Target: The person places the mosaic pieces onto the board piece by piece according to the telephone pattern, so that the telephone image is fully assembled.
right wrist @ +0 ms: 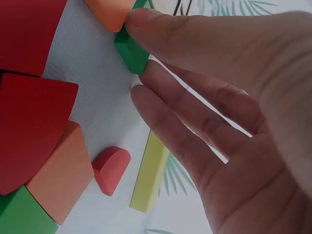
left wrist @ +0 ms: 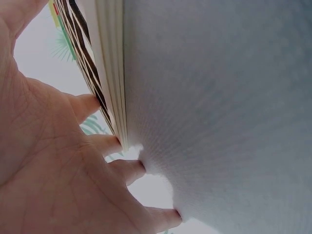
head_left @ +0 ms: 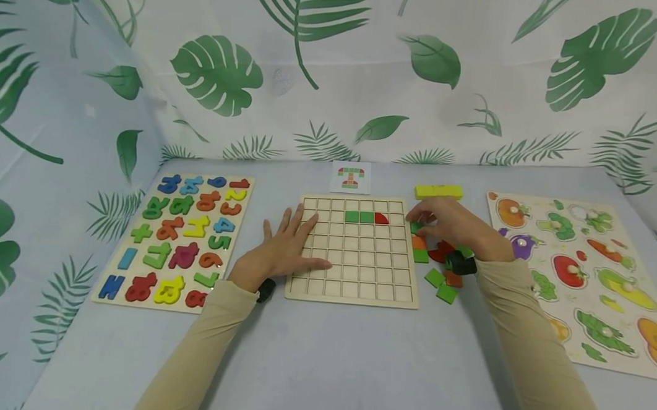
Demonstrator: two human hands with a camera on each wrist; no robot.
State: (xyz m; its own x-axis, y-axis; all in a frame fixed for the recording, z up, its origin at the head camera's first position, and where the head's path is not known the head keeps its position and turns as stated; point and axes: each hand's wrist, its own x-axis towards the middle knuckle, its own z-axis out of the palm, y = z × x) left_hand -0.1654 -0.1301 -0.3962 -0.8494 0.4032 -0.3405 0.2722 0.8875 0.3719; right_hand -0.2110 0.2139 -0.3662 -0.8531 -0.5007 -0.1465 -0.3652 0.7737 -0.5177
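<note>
My left hand (head_left: 278,252) lies with spread fingers on the left edge of a wooden grid board (head_left: 352,288), its thumb reaching over the squares. Two green square blocks (head_left: 359,217) and a red quarter-circle block (head_left: 381,219) sit in a row near the board's top. Just off the board's right edge, my right hand (head_left: 450,224) pinches a green block (right wrist: 130,51) between thumb and fingers. An orange block (head_left: 418,242) and another green block (head_left: 420,255) lie below that hand. Red blocks (right wrist: 34,126) are close by in the right wrist view.
Behind the board stands a small pattern card (head_left: 351,178). A yellow bar (head_left: 438,191) lies at the back right. Loose green blocks (head_left: 446,293) are near the right wrist. A number puzzle (head_left: 137,232) is on the left, a vegetable puzzle (head_left: 588,243) on the right.
</note>
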